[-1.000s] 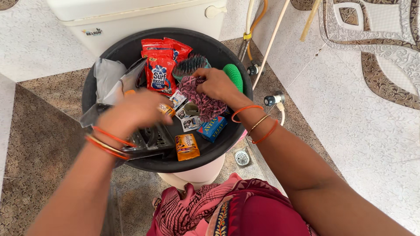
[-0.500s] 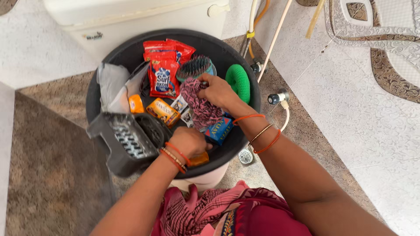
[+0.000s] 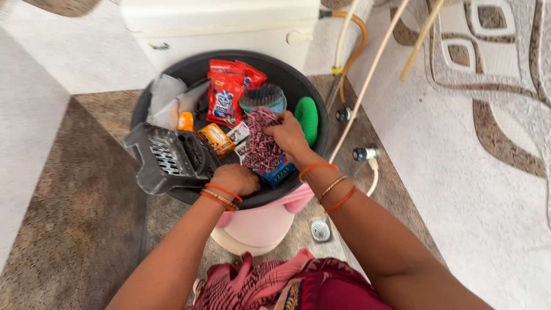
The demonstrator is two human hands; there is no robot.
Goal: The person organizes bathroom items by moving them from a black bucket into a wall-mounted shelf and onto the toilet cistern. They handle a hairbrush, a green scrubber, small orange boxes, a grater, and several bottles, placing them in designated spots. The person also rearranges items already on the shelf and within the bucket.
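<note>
the right hand [image 3: 288, 133] was curled around the top of a pink-and-black scrubber [image 3: 261, 143], fingers pinching it, while the mesh hung down toward the person, its long axis running from the far side of the tub [image 3: 172, 72] to the near rim. the left hand [image 3: 234, 178] was closed in a loose fist at the near rim, knuckles up; i could not tell what it gripped, or whether it gripped anything, since the fingers were tucked under. the scrubber sat near the middle of the tub, just beyond the left hand and already in the right, so the right was plainly the nearer.

under the scrubber's lower end a blue soap box [image 3: 279, 175] poked out, partly covered. to the left lay a grey basket [image 3: 169, 161] on its side, touching the left wrist's side of the rim. an orange soap bar [image 3: 216, 139] and small sachets [image 3: 239, 133] lay between basket and scrubber. further back stood red packets [image 3: 227, 95], a brush [image 3: 262, 97] and a green scrubber [image 3: 308, 117] against the far right wall. clear plastic [image 3: 163, 100] filled the far left.

the tub rested on a pink seat [image 3: 261, 221]; the cistern [image 3: 224, 26] was cut off at the top. the printing on the sachets was too small to make out.
</note>
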